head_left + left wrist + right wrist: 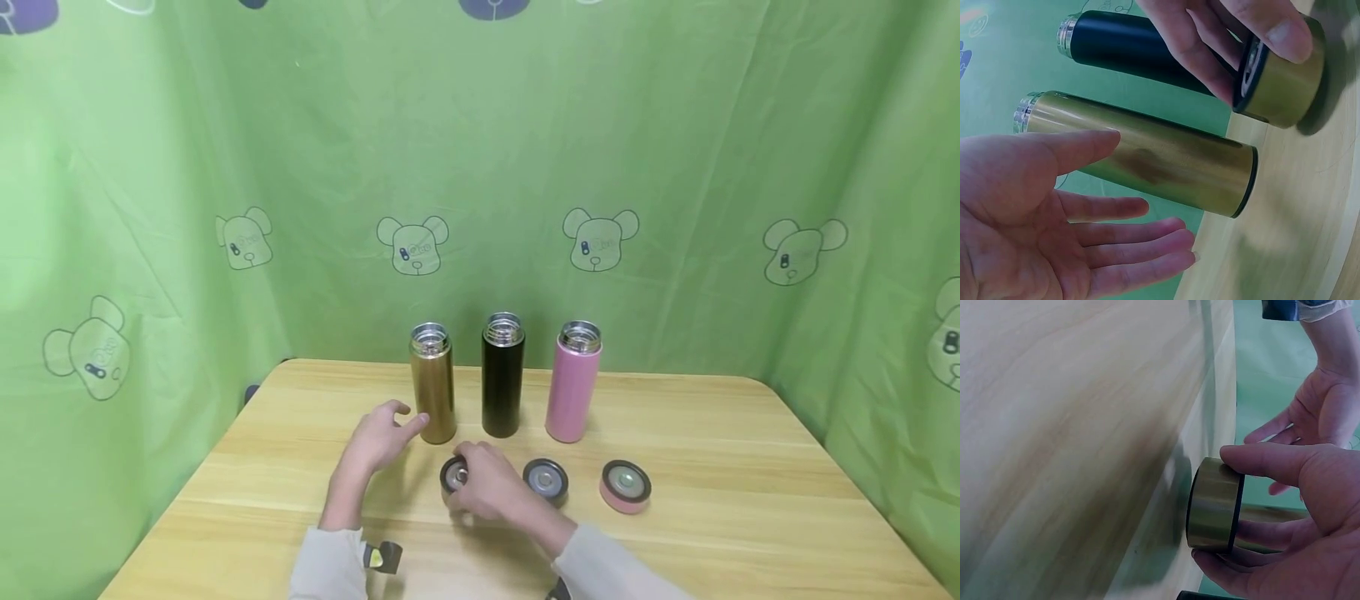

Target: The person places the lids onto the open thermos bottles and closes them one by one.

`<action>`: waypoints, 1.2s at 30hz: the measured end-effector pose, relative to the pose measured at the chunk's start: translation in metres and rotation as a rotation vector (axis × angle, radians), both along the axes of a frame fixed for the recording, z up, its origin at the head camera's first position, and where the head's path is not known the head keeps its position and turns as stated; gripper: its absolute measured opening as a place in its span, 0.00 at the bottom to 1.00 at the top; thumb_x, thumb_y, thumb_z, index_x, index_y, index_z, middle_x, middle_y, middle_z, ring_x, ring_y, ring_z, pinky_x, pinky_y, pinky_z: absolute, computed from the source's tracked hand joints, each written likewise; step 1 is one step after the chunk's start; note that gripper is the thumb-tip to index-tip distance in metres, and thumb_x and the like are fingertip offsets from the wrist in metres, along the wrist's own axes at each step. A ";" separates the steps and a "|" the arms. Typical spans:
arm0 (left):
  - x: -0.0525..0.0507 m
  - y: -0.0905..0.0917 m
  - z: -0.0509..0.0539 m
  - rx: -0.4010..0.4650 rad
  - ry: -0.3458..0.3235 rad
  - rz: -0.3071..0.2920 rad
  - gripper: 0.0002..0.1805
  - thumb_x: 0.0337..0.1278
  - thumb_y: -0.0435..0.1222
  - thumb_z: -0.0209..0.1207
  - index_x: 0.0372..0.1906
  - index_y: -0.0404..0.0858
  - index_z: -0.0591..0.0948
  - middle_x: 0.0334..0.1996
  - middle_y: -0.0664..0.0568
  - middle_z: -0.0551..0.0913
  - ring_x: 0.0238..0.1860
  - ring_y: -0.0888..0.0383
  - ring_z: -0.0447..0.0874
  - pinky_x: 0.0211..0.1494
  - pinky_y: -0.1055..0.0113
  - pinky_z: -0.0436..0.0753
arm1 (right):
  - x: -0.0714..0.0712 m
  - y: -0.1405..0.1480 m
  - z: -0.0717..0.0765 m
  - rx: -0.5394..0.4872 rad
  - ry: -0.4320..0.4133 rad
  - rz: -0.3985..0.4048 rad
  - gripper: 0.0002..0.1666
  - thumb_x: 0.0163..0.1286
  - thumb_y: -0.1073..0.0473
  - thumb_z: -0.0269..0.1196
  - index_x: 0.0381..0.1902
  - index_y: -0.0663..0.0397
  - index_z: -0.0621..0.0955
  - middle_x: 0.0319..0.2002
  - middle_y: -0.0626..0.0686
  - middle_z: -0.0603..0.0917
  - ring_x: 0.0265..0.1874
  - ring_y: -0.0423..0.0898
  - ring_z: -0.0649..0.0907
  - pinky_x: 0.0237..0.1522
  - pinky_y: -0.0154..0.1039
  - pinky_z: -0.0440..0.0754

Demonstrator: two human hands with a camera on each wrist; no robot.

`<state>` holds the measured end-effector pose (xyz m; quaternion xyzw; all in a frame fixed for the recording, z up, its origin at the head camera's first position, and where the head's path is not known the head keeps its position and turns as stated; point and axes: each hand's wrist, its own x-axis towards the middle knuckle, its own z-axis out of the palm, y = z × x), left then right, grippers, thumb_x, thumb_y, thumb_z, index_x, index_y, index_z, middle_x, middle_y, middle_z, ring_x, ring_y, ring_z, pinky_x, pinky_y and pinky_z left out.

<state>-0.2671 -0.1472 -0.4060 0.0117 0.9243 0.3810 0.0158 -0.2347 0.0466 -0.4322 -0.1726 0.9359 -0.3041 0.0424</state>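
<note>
A gold bottle stands upright without a lid on the table. Beside it my left hand is held with spread, extended fingers; in the left wrist view that hand grips nothing, its thumb in front of the bottle's side. Whether it touches the bottle, I cannot tell. My right hand pinches the gold lid between thumb and fingers, inner side up. The lid's shadow lies close by on the wood; a gap to the table cannot be judged.
Two more lidless bottles stand upright in the row: a black one and a pink one. Nearer me lie a dark-rimmed lid and a pink lid, insides up. A green curtain hangs behind the wooden table.
</note>
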 end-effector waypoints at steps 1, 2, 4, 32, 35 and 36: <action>0.000 0.000 0.000 0.000 0.001 0.000 0.31 0.70 0.53 0.57 0.63 0.31 0.76 0.51 0.36 0.86 0.52 0.42 0.86 0.54 0.46 0.85 | 0.000 0.001 0.001 -0.002 0.004 -0.003 0.44 0.42 0.59 0.78 0.60 0.66 0.77 0.46 0.62 0.82 0.43 0.55 0.82 0.50 0.55 0.85; 0.000 0.000 0.000 0.000 0.002 0.000 0.31 0.70 0.53 0.57 0.63 0.31 0.76 0.51 0.36 0.86 0.52 0.42 0.86 0.54 0.46 0.85 | 0.000 0.001 0.002 -0.005 0.007 -0.007 0.44 0.42 0.59 0.78 0.60 0.66 0.77 0.47 0.62 0.82 0.43 0.55 0.82 0.50 0.56 0.85; -0.001 -0.001 -0.001 -0.002 0.005 0.000 0.31 0.70 0.53 0.57 0.63 0.31 0.76 0.51 0.36 0.86 0.52 0.42 0.86 0.54 0.46 0.84 | 0.000 0.003 0.004 -0.018 0.017 -0.020 0.44 0.41 0.58 0.78 0.59 0.65 0.78 0.47 0.62 0.82 0.44 0.55 0.82 0.50 0.56 0.84; -0.003 -0.004 0.001 0.116 0.090 0.120 0.30 0.70 0.52 0.58 0.63 0.33 0.76 0.53 0.34 0.85 0.50 0.41 0.86 0.51 0.47 0.86 | 0.011 0.064 0.039 -0.322 0.078 -0.252 0.39 0.46 0.55 0.79 0.57 0.58 0.79 0.48 0.57 0.82 0.46 0.51 0.82 0.50 0.52 0.84; -0.003 -0.005 0.001 0.120 0.098 0.116 0.31 0.69 0.52 0.59 0.64 0.32 0.75 0.54 0.33 0.84 0.51 0.40 0.86 0.53 0.46 0.85 | 0.009 0.073 0.039 -0.352 0.067 -0.261 0.40 0.46 0.55 0.79 0.58 0.59 0.78 0.49 0.58 0.83 0.47 0.51 0.83 0.51 0.52 0.84; -0.003 -0.005 0.000 0.123 0.095 0.115 0.32 0.69 0.52 0.59 0.65 0.33 0.74 0.55 0.33 0.84 0.52 0.39 0.85 0.54 0.45 0.85 | 0.008 0.076 0.040 -0.358 0.063 -0.268 0.40 0.46 0.55 0.79 0.58 0.59 0.78 0.50 0.58 0.84 0.47 0.52 0.84 0.52 0.53 0.84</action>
